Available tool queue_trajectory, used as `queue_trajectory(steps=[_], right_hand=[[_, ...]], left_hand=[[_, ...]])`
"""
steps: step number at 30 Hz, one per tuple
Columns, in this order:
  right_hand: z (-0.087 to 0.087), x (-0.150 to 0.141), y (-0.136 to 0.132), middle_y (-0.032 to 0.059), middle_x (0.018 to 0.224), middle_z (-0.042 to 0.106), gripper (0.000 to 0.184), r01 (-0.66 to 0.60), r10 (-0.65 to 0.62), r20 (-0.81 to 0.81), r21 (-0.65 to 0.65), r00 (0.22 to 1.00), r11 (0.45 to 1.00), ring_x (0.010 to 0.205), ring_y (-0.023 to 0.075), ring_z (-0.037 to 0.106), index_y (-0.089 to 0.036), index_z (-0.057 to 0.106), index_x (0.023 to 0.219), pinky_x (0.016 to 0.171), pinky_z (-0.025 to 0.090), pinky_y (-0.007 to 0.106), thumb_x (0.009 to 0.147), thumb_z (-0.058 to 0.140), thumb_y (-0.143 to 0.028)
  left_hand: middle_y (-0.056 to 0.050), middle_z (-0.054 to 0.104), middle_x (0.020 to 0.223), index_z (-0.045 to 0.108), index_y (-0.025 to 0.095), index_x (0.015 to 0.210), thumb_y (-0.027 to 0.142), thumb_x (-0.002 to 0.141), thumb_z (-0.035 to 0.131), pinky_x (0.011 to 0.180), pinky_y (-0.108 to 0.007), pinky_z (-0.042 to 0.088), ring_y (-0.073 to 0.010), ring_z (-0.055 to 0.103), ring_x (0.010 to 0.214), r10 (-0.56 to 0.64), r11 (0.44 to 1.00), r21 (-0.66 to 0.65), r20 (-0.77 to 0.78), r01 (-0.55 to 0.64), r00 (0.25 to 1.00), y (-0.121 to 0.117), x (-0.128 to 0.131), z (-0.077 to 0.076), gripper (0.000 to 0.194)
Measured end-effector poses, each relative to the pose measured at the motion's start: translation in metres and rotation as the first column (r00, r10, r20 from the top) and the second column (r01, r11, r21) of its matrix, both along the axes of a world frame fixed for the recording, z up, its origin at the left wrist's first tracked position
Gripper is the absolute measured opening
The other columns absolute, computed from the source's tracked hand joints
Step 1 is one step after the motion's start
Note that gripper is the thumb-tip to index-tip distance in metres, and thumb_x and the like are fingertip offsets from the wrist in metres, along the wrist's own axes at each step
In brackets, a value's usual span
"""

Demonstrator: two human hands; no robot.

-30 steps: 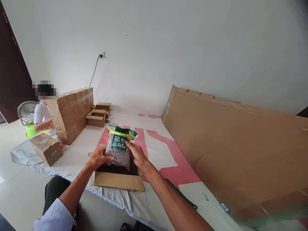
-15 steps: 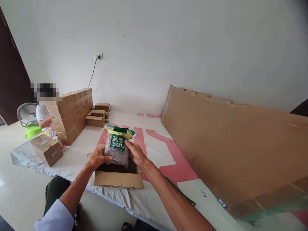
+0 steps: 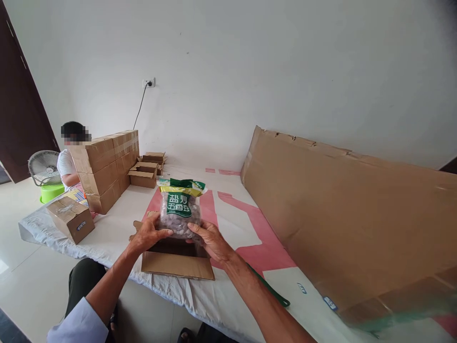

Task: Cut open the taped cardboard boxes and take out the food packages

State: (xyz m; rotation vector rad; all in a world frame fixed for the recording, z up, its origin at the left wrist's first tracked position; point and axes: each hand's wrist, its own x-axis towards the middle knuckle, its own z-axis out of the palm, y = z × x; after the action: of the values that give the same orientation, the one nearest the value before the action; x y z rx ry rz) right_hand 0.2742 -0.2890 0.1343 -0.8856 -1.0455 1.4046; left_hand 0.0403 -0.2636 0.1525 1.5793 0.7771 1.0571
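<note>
A clear bag of brownish beans (image 3: 180, 207) with a green and yellow label is held upright above an open cardboard box (image 3: 174, 259). My left hand (image 3: 148, 234) grips the bag's lower left edge, fingers curled round it. My right hand (image 3: 210, 239) grips its lower right edge the same way. The box stands at the near edge of a white and pink sheet (image 3: 228, 224), its flaps folded outward, its dark inside visible below the bag.
A stack of taped cartons (image 3: 105, 166) stands at the left, with a person sitting behind it. A single sealed carton (image 3: 69, 218) lies nearer. Small open boxes (image 3: 144, 174) sit by the wall. A big flat cardboard sheet (image 3: 342, 219) leans at the right. A fan (image 3: 43, 167) stands far left.
The bag has risen out of the box mouth and turned upright facing me; both hands slid down to its lower edge.
</note>
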Motion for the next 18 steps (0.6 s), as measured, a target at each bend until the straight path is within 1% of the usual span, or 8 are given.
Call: queue_trajectory(steps=[2,3,6,8,11,13,15,18], right_hand=[[0.007,0.014,0.003,0.0085,0.098,0.081,0.059,0.075,-0.077,0.045,0.032,0.996,0.997,0.084,0.0263,0.073,-0.02,0.08,0.098,0.065,0.062,0.036,0.062,0.098,-0.063],[0.011,0.023,0.005,0.0082,0.096,0.08,0.058,0.116,-0.12,0.071,0.058,0.99,0.992,0.081,0.0252,0.072,-0.02,0.079,0.097,0.066,0.062,0.036,0.061,0.098,-0.062],[0.022,0.052,0.013,0.0079,0.095,0.079,0.057,0.225,-0.245,0.143,0.145,0.959,0.963,0.078,0.0228,0.069,-0.02,0.079,0.097,0.069,0.06,0.036,0.061,0.098,-0.061],[0.028,0.07,0.018,0.0089,0.097,0.079,0.056,0.284,-0.318,0.183,0.19,0.93,0.94,0.079,0.0223,0.068,-0.021,0.079,0.096,0.07,0.06,0.037,0.063,0.097,-0.062],[0.028,0.092,0.028,0.0098,0.095,0.077,0.053,0.338,-0.392,0.248,0.233,0.886,0.912,0.079,0.0231,0.067,-0.02,0.078,0.093,0.069,0.058,0.038,0.064,0.094,-0.062],[0.023,0.102,0.037,0.0086,0.09,0.076,0.051,0.35,-0.419,0.314,0.252,0.852,0.902,0.077,0.023,0.066,-0.02,0.076,0.09,0.067,0.057,0.037,0.065,0.092,-0.061],[0.016,0.108,0.05,0.0064,0.081,0.074,0.046,0.34,-0.419,0.408,0.253,0.811,0.906,0.071,0.0215,0.064,-0.021,0.073,0.084,0.063,0.055,0.035,0.064,0.09,-0.059],[0.003,0.105,0.076,0.0029,0.065,0.068,0.041,0.287,-0.352,0.518,0.204,0.779,0.936,0.059,0.0186,0.059,-0.021,0.069,0.073,0.055,0.048,0.033,0.06,0.088,-0.054]], left_hand=[[-0.011,0.077,0.11,0.071,0.018,0.135,0.046,0.073,0.094,0.092,-0.039,0.058,-0.0291,0.072,0.104,-0.001,0.997,0.076,-0.181,0.015,0.983,-0.013,-0.006,0.002,0.072],[-0.012,0.077,0.114,0.07,0.02,0.139,0.045,0.073,0.094,0.094,-0.041,0.057,-0.0311,0.073,0.106,-0.001,0.993,0.11,-0.304,0.037,0.953,-0.02,-0.01,0.002,0.074],[-0.015,0.078,0.124,0.072,0.024,0.138,0.04,0.069,0.097,0.099,-0.046,0.055,-0.0393,0.072,0.116,0.006,0.968,0.196,-0.644,0.157,0.765,-0.043,-0.015,-0.005,0.074],[-0.015,0.078,0.126,0.074,0.024,0.132,0.031,0.072,0.093,0.1,-0.047,0.054,-0.0417,0.071,0.119,0.022,0.947,0.215,-0.783,0.237,0.621,-0.054,-0.013,-0.012,0.063],[-0.013,0.08,0.115,0.075,0.023,0.113,0.011,0.08,0.074,0.091,-0.042,0.054,-0.0364,0.075,0.107,0.116,0.928,0.254,-0.893,0.274,0.435,-0.059,-0.008,-0.019,0.035],[-0.012,0.08,0.106,0.072,0.023,0.101,0.002,0.08,0.064,0.087,-0.04,0.053,-0.0319,0.076,0.097,0.193,0.915,0.294,-0.921,0.277,0.339,-0.056,-0.011,-0.018,0.031],[-0.011,0.079,0.102,0.069,0.022,0.095,-0.001,0.079,0.059,0.087,-0.039,0.051,-0.0296,0.074,0.095,0.258,0.902,0.332,-0.927,0.277,0.271,-0.05,-0.023,-0.013,0.03],[-0.011,0.078,0.1,0.066,0.021,0.091,-0.002,0.082,0.055,0.09,-0.04,0.047,-0.0296,0.072,0.1,0.336,0.888,0.385,-0.916,0.252,0.218,-0.039,-0.052,-0.001,0.027]])
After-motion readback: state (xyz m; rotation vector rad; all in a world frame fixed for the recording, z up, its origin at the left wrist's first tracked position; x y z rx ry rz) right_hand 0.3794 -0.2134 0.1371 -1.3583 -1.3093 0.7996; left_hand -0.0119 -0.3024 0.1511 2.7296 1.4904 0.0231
